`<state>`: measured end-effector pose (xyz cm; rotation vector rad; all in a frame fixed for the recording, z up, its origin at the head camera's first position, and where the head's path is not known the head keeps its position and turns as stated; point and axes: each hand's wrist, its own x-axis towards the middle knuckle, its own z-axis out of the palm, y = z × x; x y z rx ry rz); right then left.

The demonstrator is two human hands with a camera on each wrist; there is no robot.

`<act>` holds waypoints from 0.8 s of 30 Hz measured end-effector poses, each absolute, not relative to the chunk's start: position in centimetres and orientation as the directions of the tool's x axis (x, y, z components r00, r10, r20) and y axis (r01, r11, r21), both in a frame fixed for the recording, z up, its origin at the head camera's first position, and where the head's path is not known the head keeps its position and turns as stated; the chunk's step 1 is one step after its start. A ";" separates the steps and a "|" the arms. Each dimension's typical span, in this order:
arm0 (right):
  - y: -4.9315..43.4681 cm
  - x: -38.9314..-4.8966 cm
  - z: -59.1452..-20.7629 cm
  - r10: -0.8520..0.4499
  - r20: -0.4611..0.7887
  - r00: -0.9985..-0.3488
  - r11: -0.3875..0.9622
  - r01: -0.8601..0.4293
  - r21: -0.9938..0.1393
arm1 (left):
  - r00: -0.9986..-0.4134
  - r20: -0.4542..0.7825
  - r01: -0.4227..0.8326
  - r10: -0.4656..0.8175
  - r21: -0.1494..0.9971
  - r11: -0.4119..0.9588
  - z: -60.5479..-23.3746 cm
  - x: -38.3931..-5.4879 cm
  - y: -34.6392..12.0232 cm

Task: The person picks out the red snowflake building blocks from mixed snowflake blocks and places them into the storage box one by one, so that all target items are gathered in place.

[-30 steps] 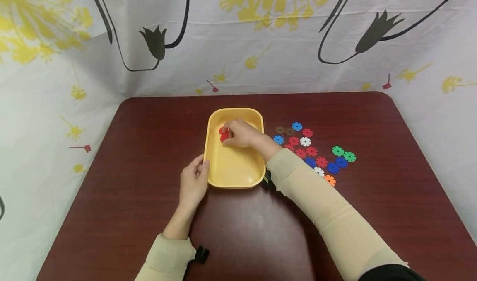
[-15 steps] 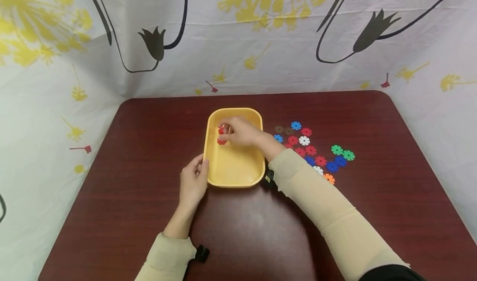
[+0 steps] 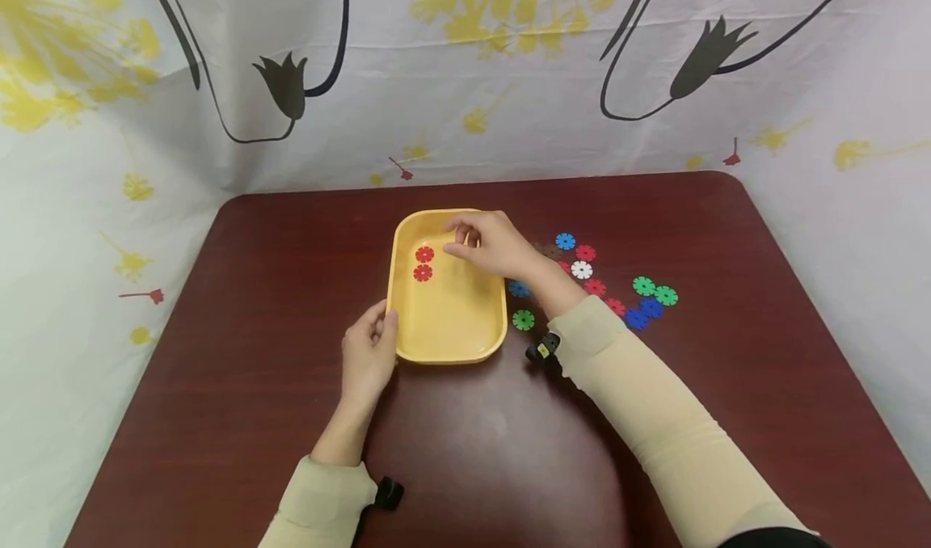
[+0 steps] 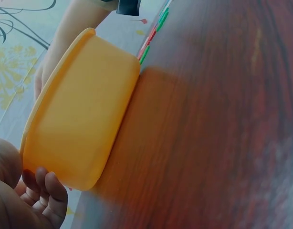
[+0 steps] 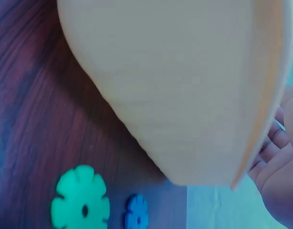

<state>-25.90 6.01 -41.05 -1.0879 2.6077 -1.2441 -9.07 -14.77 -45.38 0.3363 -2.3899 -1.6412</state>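
A yellow plastic tray (image 3: 451,326) lies on the table, with two red notched discs inside, an upper red disc (image 3: 424,254) and a lower red disc (image 3: 423,273). My left hand (image 3: 368,350) grips the tray's left rim, thumb on the edge; in the left wrist view its fingers (image 4: 55,195) curl against the outer wall. Over the tray's upper right side hovers my right hand (image 3: 489,243), fingers loosely bent and nothing seen between them. In the right wrist view the tray wall (image 5: 175,86) covers much of the picture, with that hand past the rim.
Right of the tray lie several loose notched discs, among them a white disc (image 3: 581,270), a blue disc (image 3: 565,242) and a green disc (image 3: 523,320). The right forearm hides part of them. A patterned cloth (image 3: 451,128) hangs behind the table (image 3: 240,338).
My right hand has let go of a red disc inside the tray, lifted and moved right, uncovering both red discs. The left hand keeps its hold. The view has shifted slightly.
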 end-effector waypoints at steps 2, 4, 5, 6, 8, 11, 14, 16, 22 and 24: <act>6.5 -25.7 -41.0 -0.603 0.250 -0.758 0.427 -0.571 -0.701 | -0.948 0.058 -0.058 -0.313 0.935 0.350 -45.4 -9.1 -14.8; 7.0 -25.6 -40.9 -0.594 0.254 -0.763 0.428 -0.567 -0.704 | -0.948 0.060 -0.057 -0.312 0.934 0.352 -45.4 -9.0 -14.8; 7.2 -25.4 -40.9 -0.590 0.251 -0.767 0.429 -0.562 -0.707 | -0.949 0.056 -0.059 -0.310 0.935 0.349 -45.4 -9.0 -14.8; 7.5 -25.3 -40.8 -0.587 0.245 -0.772 0.433 -0.554 -0.711 | -0.950 0.054 -0.060 -0.309 0.936 0.348 -45.4 -9.0 -14.7; 8.2 -25.1 -40.8 -0.579 0.236 -0.780 0.439 -0.543 -0.716 | -0.950 0.048 -0.064 -0.307 0.937 0.344 -45.4 -9.0 -14.7; 9.1 -24.8 -40.9 -0.568 0.223 -0.792 0.453 -0.528 -0.719 | -0.951 0.042 -0.068 -0.307 0.939 0.338 -45.3 -8.9 -14.6; 10.1 -24.6 -41.1 -0.557 0.225 -0.799 0.466 -0.526 -0.712 | -0.951 0.042 -0.068 -0.307 0.938 0.339 -45.3 -8.9 -14.5; 10.7 -24.5 -41.1 -0.552 0.228 -0.802 0.472 -0.526 -0.708 | -0.950 0.039 -0.073 -0.310 0.937 0.341 -45.3 -8.9 -14.6; 12.7 -24.2 -41.2 -0.529 0.231 -0.817 0.486 -0.514 -0.706 | -0.947 0.033 -0.084 -0.319 0.934 0.347 -45.3 -8.9 -14.6; 13.4 -24.2 -41.3 -0.516 0.228 -0.826 0.499 -0.506 -0.704 | -0.947 0.036 -0.082 -0.319 0.933 0.349 -45.2 -8.9 -14.5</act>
